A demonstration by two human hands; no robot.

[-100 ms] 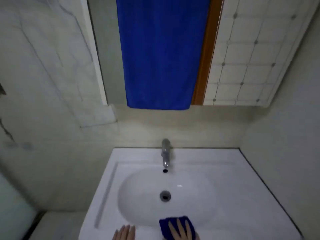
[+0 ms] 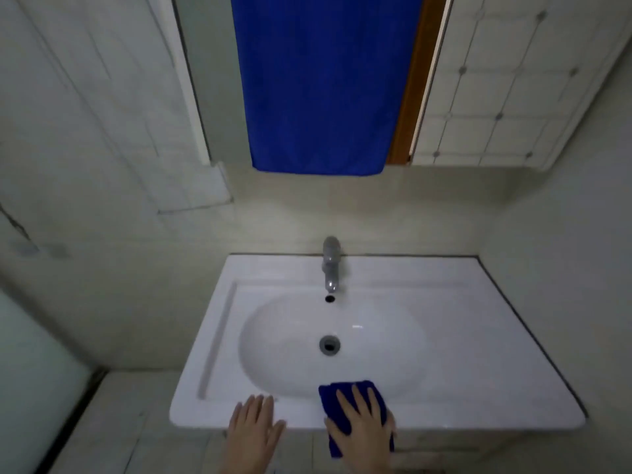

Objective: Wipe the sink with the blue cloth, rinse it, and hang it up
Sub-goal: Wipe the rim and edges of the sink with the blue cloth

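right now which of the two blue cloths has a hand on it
The small folded blue cloth on the sink's front rim: the right hand presses flat on it. The big blue towel hangs high above the tap, touched by nothing.

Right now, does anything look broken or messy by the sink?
Nothing is spilled or askew on the sink. The only odd spot is a dark, crack-like line on the left wall. The blue cloth lies flat under the right hand.

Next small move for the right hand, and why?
Probably slide the right hand forward, pushing the blue cloth into the bowl: the cloth lies under flat fingers on the front rim of the sink, with the left hand resting on the rim beside it.
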